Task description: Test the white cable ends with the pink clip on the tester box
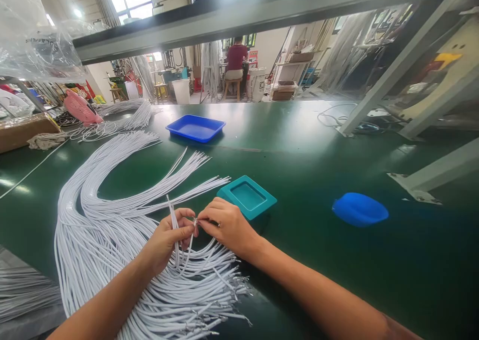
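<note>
Thin white cables [123, 240] lie in a big curved bundle at the left and front of the green table, many with bare metallic ends at the right. My left hand [170, 235] is closed around a few white cables [173, 215], which stick up between its fingers. Thumb and fingers of my right hand [226, 225] pinch the stripped end of a cable [195, 222], right at the left fingertips. Just behind my right hand sits a teal tray [249, 195], partly covered by the hand.
A shallow blue tray [196, 127] stands farther back. To the right lie a blue bowl-like piece [360, 209] and a bolted white frame leg [422, 185]. A pink tool [81, 108] rests at back left. A seated person [236, 58] is in the background.
</note>
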Demonstrator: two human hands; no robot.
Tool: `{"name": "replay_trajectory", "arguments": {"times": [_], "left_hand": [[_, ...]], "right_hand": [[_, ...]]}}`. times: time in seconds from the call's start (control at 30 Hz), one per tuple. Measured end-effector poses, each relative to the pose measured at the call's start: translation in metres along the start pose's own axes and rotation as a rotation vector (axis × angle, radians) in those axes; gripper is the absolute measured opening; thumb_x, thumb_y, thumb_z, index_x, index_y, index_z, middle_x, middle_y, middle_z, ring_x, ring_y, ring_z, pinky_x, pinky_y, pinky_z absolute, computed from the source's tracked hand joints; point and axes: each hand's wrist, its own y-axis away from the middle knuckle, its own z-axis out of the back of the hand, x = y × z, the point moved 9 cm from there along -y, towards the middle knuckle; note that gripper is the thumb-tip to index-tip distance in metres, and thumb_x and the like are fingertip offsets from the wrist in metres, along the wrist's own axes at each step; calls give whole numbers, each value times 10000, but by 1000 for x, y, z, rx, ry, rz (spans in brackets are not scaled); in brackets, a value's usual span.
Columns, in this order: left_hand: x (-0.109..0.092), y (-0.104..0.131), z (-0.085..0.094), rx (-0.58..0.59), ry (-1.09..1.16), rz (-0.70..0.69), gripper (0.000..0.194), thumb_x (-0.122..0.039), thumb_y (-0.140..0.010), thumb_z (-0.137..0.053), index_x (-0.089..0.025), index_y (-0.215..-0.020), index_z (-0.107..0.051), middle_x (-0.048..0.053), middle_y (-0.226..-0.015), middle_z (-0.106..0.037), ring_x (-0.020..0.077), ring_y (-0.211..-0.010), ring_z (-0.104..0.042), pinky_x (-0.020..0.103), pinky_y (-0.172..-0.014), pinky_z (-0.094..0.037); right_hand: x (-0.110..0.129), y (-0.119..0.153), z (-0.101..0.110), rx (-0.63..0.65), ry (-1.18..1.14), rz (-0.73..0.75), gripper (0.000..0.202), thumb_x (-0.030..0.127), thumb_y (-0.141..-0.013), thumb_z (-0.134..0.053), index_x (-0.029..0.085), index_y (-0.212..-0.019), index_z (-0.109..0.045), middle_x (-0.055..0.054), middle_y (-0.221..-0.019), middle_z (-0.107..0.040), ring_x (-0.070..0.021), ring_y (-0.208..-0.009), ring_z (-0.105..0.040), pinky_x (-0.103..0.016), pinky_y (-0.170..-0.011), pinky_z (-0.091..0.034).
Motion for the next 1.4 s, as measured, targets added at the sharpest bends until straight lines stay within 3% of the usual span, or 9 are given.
{"name": "replay_trajectory", "arguments": {"times": [0.1, 0.23, 0.4, 0.6, 0.93, 1.23, 1.4], "left_hand": [[13, -2, 12, -83, 81, 119, 314, -156, -669, -657, -159, -946, -508, 12, -634, -595, 61, -465, -441, 171, -450, -316], [26, -4, 18, -111, 188, 234, 341, -94, -641, -658, -156, -920, -473, 16, -629, -591, 56, -460, -455, 157, -444, -327], [30, -6, 14, -59, 287, 271, 343, -55, -655, -645, -151, -922, -452, 15, -656, -587, 37, -449, -432, 141, -428, -312], [32, -5, 8, -2, 293, 298, 294, -49, -654, -650, -141, -878, -483, 13, -635, -567, 42, -449, -434, 147, -426, -305], [37, -6, 8, -60, 226, 336, 246, -57, -639, -652, -125, -829, -512, 23, -608, -566, 46, -442, -421, 153, -423, -310], [38, -9, 10, -116, 179, 322, 223, -74, -648, -640, -128, -818, -505, 37, -593, -588, 51, -447, -444, 151, -439, -332], [38, -8, 12, -114, 157, 311, 223, -82, -652, -641, -120, -829, -510, 34, -597, -589, 46, -449, -445, 145, -436, -329]], "right_hand": [[-2, 0, -6, 82, 263, 95, 95, 168, -805, -539, 142, -855, -616, -65, -837, -637, -186, -843, -520, -312, -784, -395], [-7, 5, -21, 253, 521, 186, 188, 108, -843, -458, 135, -1008, -545, -80, -931, -624, -197, -929, -525, -416, -966, -258], [-8, 8, -32, 306, 656, 232, 206, 106, -860, -410, 106, -1032, -524, -86, -898, -621, -197, -864, -539, -379, -938, -284], [-4, 10, -41, 325, 805, 321, 174, 67, -842, -389, 97, -911, -546, -88, -799, -593, -200, -761, -536, -373, -880, -315], [1, 13, -41, 342, 850, 420, 217, 41, -844, -339, 102, -873, -545, -56, -764, -542, -181, -678, -517, -360, -830, -329], [0, 13, -38, 326, 833, 376, 189, 64, -842, -362, 79, -915, -536, -87, -781, -558, -210, -734, -522, -376, -836, -320], [0, 13, -42, 340, 844, 404, 217, 36, -838, -345, 100, -871, -549, -62, -746, -546, -182, -667, -518, -371, -829, -321]]}}
